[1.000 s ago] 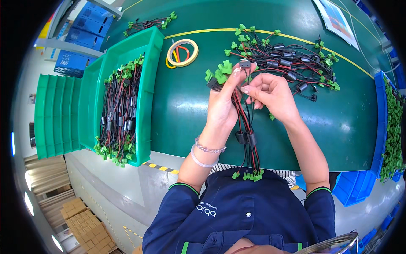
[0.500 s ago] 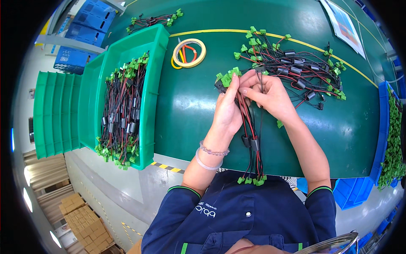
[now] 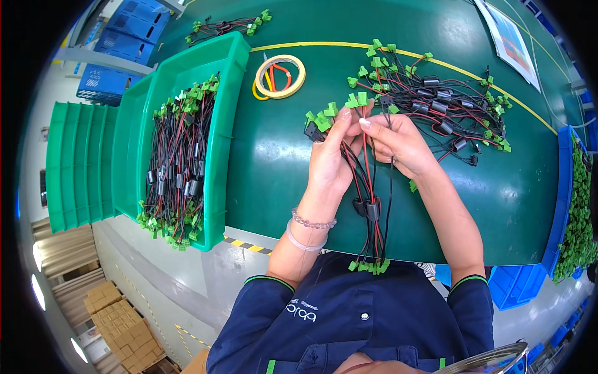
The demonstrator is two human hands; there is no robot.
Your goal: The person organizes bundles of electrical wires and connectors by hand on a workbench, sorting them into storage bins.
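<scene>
My left hand (image 3: 330,156) grips a bundle of red and black wire harnesses (image 3: 369,199) by its upper green connectors (image 3: 324,118). The wires hang down toward my body and end in more green connectors (image 3: 369,267). My right hand (image 3: 398,142) pinches a single harness at the top of the bundle, fingertips touching those of the left hand. Just beyond both hands a loose pile of harnesses with green plugs and black ferrite cores (image 3: 442,103) lies on the green table (image 3: 280,168).
A green bin (image 3: 221,143) full of finished harnesses stands at the left, with stacked green bins (image 3: 78,165) beside it. Two tape rolls (image 3: 280,76) lie near the bin. A blue bin of green connectors (image 3: 576,218) sits at the right edge. A printed sheet (image 3: 511,40) lies far right.
Both hands have stayed together on the bundle. The view has shifted a little, so hands and pile sit slightly lower in the picture.
</scene>
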